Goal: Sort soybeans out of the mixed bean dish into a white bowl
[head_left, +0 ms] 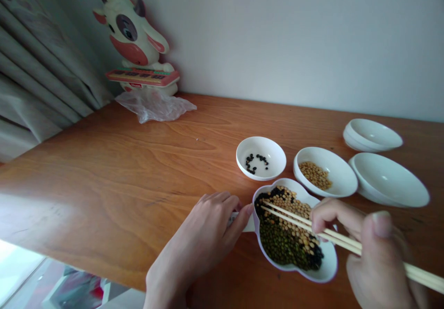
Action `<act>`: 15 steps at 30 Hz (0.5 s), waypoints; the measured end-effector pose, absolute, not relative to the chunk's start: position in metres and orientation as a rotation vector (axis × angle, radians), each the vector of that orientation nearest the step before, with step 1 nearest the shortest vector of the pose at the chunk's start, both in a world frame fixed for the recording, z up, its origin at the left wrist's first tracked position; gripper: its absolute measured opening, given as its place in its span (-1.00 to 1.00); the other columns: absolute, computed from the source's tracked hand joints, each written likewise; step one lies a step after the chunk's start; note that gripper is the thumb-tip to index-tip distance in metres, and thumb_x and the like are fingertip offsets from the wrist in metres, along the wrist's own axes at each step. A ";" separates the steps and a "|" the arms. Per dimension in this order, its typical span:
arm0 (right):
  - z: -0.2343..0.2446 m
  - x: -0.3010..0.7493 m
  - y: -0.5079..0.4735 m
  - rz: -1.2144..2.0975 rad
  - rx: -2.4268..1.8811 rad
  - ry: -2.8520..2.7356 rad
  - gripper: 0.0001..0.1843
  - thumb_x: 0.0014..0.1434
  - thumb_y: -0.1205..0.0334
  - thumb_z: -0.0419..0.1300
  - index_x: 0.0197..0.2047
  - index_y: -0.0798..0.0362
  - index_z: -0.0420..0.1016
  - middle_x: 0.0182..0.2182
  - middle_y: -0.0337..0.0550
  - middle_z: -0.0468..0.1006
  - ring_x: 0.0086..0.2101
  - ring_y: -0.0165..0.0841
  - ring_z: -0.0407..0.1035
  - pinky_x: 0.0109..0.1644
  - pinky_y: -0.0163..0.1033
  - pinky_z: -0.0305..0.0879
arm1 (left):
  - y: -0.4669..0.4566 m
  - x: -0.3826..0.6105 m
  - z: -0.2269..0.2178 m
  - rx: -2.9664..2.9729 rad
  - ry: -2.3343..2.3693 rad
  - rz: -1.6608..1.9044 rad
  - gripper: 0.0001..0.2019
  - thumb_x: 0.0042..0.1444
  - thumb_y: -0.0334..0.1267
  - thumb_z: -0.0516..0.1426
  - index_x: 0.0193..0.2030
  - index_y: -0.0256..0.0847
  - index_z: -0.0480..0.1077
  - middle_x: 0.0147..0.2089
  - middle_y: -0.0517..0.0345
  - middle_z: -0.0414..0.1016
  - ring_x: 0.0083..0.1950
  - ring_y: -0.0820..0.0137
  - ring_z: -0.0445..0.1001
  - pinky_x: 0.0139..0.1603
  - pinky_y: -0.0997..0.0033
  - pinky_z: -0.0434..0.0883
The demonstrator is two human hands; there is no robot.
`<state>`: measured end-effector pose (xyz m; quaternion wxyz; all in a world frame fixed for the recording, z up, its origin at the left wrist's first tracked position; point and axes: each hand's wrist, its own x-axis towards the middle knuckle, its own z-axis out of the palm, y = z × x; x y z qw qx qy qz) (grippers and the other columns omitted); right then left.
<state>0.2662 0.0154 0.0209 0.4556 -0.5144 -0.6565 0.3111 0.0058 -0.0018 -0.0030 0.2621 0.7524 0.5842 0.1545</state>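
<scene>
My right hand (367, 249) is closed round a pair of wooden chopsticks (305, 223). Their tips reach into a white cloud-shaped dish (328, 272) filled with mixed black, yellow and green beans. My left hand (204, 239) rests on the wooden table (121, 170) with its fingers curled against the dish's left handle. Behind the dish stand a small white bowl with a few black beans (261, 157) and a white bowl with yellow beans (325, 171).
Empty white bowls sit at the right (388, 179) and back right (373, 134). A cow-shaped toy (137, 40) stands on a crumpled plastic bag (154, 105) at the back left, next to a grey curtain (38, 68). The table's near edge runs diagonally at lower left.
</scene>
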 end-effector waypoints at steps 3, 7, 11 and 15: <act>0.033 0.253 0.022 0.774 -1.260 -1.610 -0.09 0.32 -0.73 -0.13 -0.42 -0.07 0.52 -0.54 -0.10 0.38 -0.50 -0.14 0.39 -0.47 -0.06 0.34 | -0.003 0.005 -0.003 2.036 1.584 0.426 -0.56 0.74 -0.03 0.01 -0.16 -0.09 0.55 -0.13 0.13 0.69 -0.09 0.19 0.64 0.03 0.20 0.39; 0.031 0.262 0.022 0.773 -1.258 -1.606 -0.08 0.30 -0.74 -0.10 -0.43 -0.06 0.55 -0.53 -0.06 0.42 -0.48 -0.11 0.43 -0.47 -0.04 0.35 | -0.003 0.005 -0.003 2.032 1.583 0.430 -0.57 0.74 -0.03 0.02 -0.16 -0.09 0.55 -0.13 0.14 0.69 -0.10 0.19 0.64 0.03 0.20 0.37; 0.019 0.281 0.014 0.750 -1.236 -1.619 -0.08 0.41 -0.61 -0.11 -0.51 -0.05 0.59 -0.52 0.01 0.50 -0.44 -0.07 0.52 -0.48 -0.05 0.36 | -0.002 0.006 -0.001 2.014 1.574 0.416 -0.56 0.74 -0.03 0.02 -0.17 -0.09 0.54 -0.14 0.14 0.68 -0.11 0.19 0.64 0.03 0.19 0.37; 0.020 0.267 0.014 0.694 -1.243 -1.557 -0.18 0.41 -0.58 -0.01 -0.39 -0.07 0.65 -0.51 -0.02 0.52 -0.42 -0.04 0.55 -0.42 -0.01 0.44 | -0.001 0.006 0.001 1.993 1.576 0.392 -0.58 0.74 -0.03 0.02 -0.15 -0.09 0.54 -0.13 0.14 0.68 -0.09 0.19 0.63 0.03 0.19 0.37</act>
